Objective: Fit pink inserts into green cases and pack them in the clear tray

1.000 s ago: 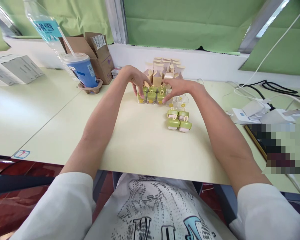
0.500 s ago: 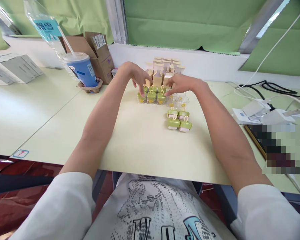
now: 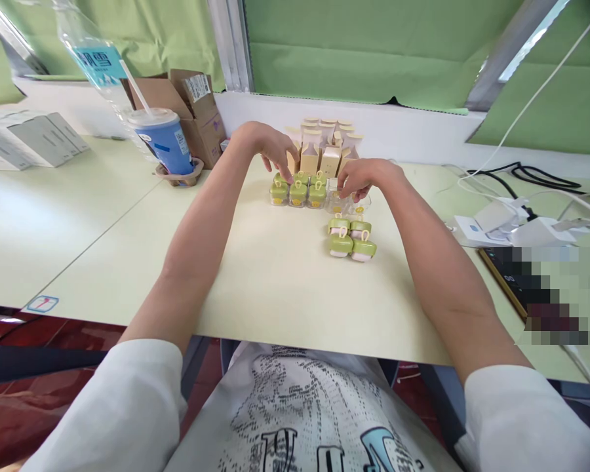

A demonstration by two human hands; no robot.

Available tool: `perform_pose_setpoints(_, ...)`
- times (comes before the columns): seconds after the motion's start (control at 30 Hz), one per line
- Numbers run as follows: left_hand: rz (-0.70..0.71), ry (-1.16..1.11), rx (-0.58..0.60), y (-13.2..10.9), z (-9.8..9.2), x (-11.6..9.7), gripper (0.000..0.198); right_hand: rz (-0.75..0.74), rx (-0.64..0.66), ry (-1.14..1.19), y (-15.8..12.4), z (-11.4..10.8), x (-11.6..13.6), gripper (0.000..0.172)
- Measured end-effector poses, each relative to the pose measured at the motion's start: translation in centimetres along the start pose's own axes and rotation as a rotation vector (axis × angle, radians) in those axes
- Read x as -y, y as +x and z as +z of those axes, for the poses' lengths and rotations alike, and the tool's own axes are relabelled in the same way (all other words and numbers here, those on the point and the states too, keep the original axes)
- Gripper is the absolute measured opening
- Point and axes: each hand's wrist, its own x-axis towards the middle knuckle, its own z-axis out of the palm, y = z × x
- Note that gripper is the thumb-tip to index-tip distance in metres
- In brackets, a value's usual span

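Over a block of several small clear boxes with green lids and cream loops (image 3: 297, 192), my left hand (image 3: 276, 152) hangs with its fingers apart, one fingertip at a lid. Just right of them stand several clear, lidless boxes with yellow prints (image 3: 337, 206). My right hand (image 3: 366, 176) is above these, fingers bent down and spaced apart at their rims; no firm hold shows. In front, several loose green lids with pale undersides (image 3: 353, 244) stand close together. Behind the boxes are several open-topped small cartons (image 3: 311, 157), partly covered by my hands.
At the left are a blue cup with a straw (image 3: 164, 145) in a cardboard holder, a large plastic bottle (image 3: 98, 65), a brown cardboard box (image 3: 204, 124) and white boxes (image 3: 34, 137). To the right lie a power strip with plugs (image 3: 491, 226), cables and a phone (image 3: 504, 282).
My right hand has shifted right, from the green-lidded boxes to the clear lidless ones. My left hand has moved slightly right along the lids.
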Motion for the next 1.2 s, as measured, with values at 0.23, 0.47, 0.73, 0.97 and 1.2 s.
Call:
perform_pose_setpoints(0.23, -0.043, -0.038, 0.050, -0.7, 0.2, -1.0, 0.117, -0.060, -0.061, 0.112, 0.8, 0.7, 0.1, 0.063)
perform_pose_setpoints(0.47, -0.025, -0.012, 0.055, -0.5, 0.3, -1.0, 0.120, -0.065, -0.062, 0.068, 0.8, 1.0, 0.9, 0.065)
perform_pose_setpoints(0.73, -0.041, -0.037, 0.058, -0.7, 0.4, -0.9, 0.113, 0.012, -0.127, 0.017, -1.5, -1.1, 0.3, 0.027)
perform_pose_setpoints(0.97, -0.032, -0.048, 0.058, -0.2, 0.4, -0.4, 0.116, 0.139, -0.197, -0.260, -1.5, -1.0, 0.0, 0.033)
perform_pose_setpoints(1.2, -0.013, -0.049, 0.062, 0.1, 0.3, 0.0, 0.118, 0.047, -0.092, -0.273, -0.8, -0.5, -1.1, 0.025)
